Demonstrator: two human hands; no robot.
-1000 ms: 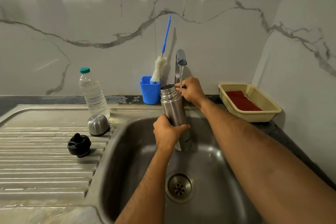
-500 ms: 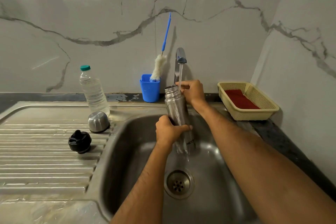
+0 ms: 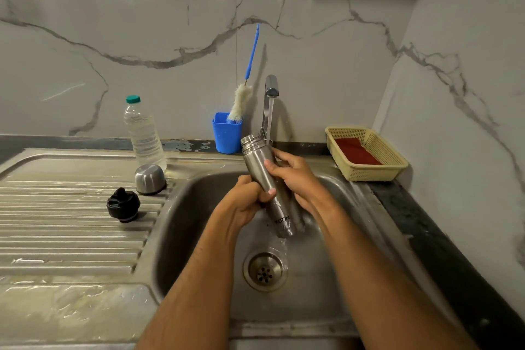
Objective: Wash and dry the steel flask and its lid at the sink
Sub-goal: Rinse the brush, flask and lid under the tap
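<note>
Both hands are gripping the tilted steel flask (image 3: 260, 167) over the sink (image 3: 326, 293): left hand (image 3: 244, 202) low, right hand (image 3: 295, 176) higher; tap (image 3: 271, 91) water is running.

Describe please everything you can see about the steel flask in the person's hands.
The steel flask is a slim cylinder of brushed metal with a ridged, threaded neck, open, without lid. Dark lettering runs near its base. It is tilted, mouth up and to the left, base low over the sink. The left hand grips its middle; the right hand wraps it from the other side. Tap water falls beside the neck and runs off the base.
</note>
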